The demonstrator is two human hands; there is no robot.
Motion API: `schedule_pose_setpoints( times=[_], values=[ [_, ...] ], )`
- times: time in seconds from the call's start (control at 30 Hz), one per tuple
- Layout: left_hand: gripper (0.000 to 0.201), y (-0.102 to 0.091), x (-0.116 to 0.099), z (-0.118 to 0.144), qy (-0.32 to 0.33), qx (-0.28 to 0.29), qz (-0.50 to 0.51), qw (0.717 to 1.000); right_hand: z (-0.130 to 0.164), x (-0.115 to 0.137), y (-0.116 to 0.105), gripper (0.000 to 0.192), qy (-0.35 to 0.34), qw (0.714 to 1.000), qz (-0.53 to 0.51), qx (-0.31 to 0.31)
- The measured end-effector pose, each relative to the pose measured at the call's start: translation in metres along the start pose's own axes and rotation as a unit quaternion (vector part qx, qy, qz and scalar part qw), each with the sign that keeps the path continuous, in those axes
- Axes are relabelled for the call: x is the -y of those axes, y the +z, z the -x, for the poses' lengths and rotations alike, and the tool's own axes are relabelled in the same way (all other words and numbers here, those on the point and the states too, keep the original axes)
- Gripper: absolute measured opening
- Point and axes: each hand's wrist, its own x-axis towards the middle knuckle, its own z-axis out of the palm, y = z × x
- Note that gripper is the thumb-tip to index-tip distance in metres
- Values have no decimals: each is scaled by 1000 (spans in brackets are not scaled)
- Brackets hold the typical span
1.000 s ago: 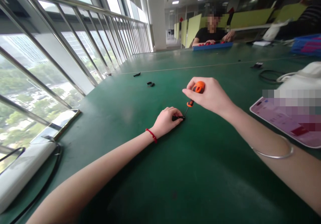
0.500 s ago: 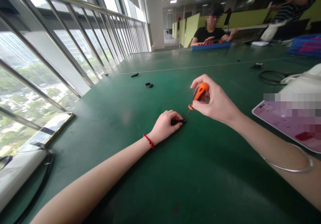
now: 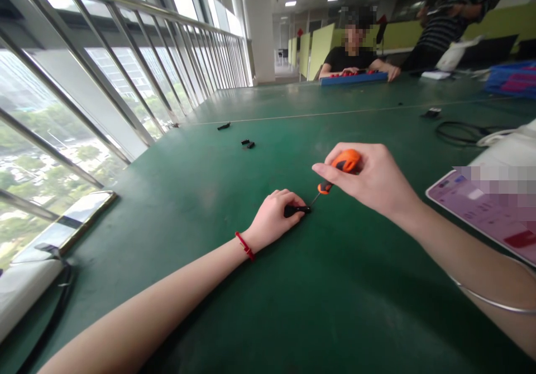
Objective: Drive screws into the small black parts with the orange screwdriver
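Note:
Near the middle of the green table, my left hand pinches a small black part between thumb and fingers, low against the tabletop. What kind of part it is I cannot make out. My right hand is closed around the orange and black handle of a screwdriver. The screwdriver leans to the right, and its thin metal shaft runs down to the right end of the black part. Whether the tip sits in a screw is too small to tell.
Small black pieces and another black piece lie farther back. A purple-screened phone and a coiled black cable are at right. Beyond, a person sits behind a blue tray. Metal railing borders the left.
My right hand has turned and the screwdriver handle has tilted further right. My left hand still holds the black part. The seated person's hand has lowered to the blue tray's end.

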Motion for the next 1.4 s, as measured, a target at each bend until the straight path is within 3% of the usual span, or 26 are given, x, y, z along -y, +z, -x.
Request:
schedule_pose_setpoints(
  times=[0.1, 0.2, 0.4, 0.47, 0.67, 0.8, 1.0, 1.1, 1.2, 1.33, 1.4],
  values=[
    [14, 0, 0, 0, -5, 3, -2, 1000, 0, 2, -3, 13, 6, 1000, 18, 9],
    [14, -1, 0, 1, -3, 2, -3, 1000, -1, 3, -6, 27, 13, 999, 28, 29],
    [14, -1, 0, 0, -5, 0, -5, 1000, -2, -1, -5, 15, 6, 999, 21, 23],
    [14, -1, 0, 0, -3, -1, -3, 1000, -2, -2, -4, 28, 1, 999, -1, 39],
    [12, -1, -1, 0, -4, -1, 2, 1000, -2, -3, -3, 13, 8, 1000, -2, 15],
    [12, 0, -2, 0, -5, -2, -2, 1000, -2, -2, -2, 30, 7, 999, -14, 46],
    [11, 0, -5, -2, -13, -15, -19, 1000, -1, 1, 0, 14, 15, 1000, 20, 2],
    [11, 1, -4, -5, -18, -20, -24, 999, -4, 4, 1, 28, 24, 999, 43, -4],
    [10, -1, 0, -11, -14, -23, -41, 999, -9, 4, 5, 22, 47, 996, 67, -20],
    [11, -5, 13, -22, -14, -32, -54, 998, -15, 0, 11, 13, 29, 997, 59, -43],
    [11, -7, 19, -27, -11, -32, -50, 998, -16, -3, 13, 24, 28, 998, 53, -35]
  ],
)
